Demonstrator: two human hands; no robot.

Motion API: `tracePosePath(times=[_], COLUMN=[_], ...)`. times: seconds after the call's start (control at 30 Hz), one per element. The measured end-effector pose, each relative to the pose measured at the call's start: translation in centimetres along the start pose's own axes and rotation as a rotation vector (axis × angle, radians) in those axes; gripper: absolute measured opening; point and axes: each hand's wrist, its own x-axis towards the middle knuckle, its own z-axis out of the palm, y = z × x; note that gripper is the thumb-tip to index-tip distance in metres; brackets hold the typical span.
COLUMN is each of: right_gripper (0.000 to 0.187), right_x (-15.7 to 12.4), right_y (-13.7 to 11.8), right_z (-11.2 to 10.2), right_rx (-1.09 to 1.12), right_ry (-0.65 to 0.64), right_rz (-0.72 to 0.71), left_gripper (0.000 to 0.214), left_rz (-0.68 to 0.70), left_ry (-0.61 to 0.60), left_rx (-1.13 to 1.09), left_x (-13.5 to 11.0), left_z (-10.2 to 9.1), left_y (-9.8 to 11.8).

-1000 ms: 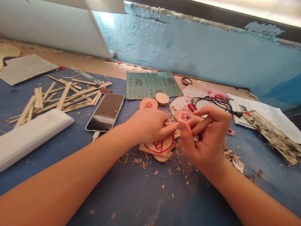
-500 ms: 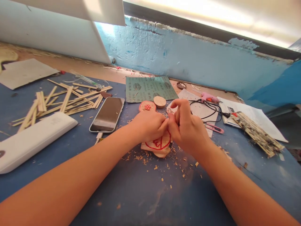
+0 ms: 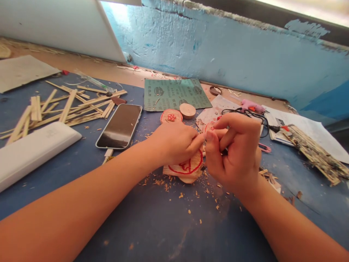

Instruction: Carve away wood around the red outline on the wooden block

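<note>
A pale piece of wood (image 3: 195, 164) with a red outline drawn on it lies on the blue table. My left hand (image 3: 178, 142) is closed over its far part, holding it down; the undersides of its fingers are hidden. My right hand (image 3: 236, 153) is curled just to the right, thumb and forefinger pinched. Their tips meet the extended finger or thumb of my left hand. Whatever the right fingers hold, if anything, is hidden. Wood shavings (image 3: 166, 183) lie scattered around the piece. Beyond my left hand are a round wood slice (image 3: 171, 116) with a red flower and a plain wood disc (image 3: 187, 110).
At left lie a phone (image 3: 120, 126), a white power bank (image 3: 40, 151) and several wooden sticks (image 3: 71, 105). Green sandpaper (image 3: 176, 94) is at the back. To the right are a pink glue gun (image 3: 252, 106), a black cable (image 3: 265, 122) and a bark-like strip (image 3: 316, 153).
My right hand has turned and moved slightly right, its back rising. My left hand stays on the wood. The camera view has tilted down a little.
</note>
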Motion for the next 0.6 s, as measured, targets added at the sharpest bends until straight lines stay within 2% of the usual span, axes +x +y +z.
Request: tracePosePath(times=[0.23,0.43,0.6], right_gripper=[0.021,0.022,0.026], right_x=[0.2,0.1,-0.3], right_y=[0.7,0.4,0.1], right_z=[0.9,1.2,0.7], right_rx=[0.028,0.059,0.137], right_ry=[-0.044,-0.045,-0.009], right_rz=[0.128,0.116,0.105], left_gripper=[0.063,0.052,0.058], left_rz=[0.009,0.057,-0.003], left_ry=[0.007,0.011,-0.006], left_rx=[-0.004,0.076,0.043], left_x=[0.1,0.1,0.0], left_z=[0.0,0.2,-0.2], left_y=[0.2,0.2,0.4])
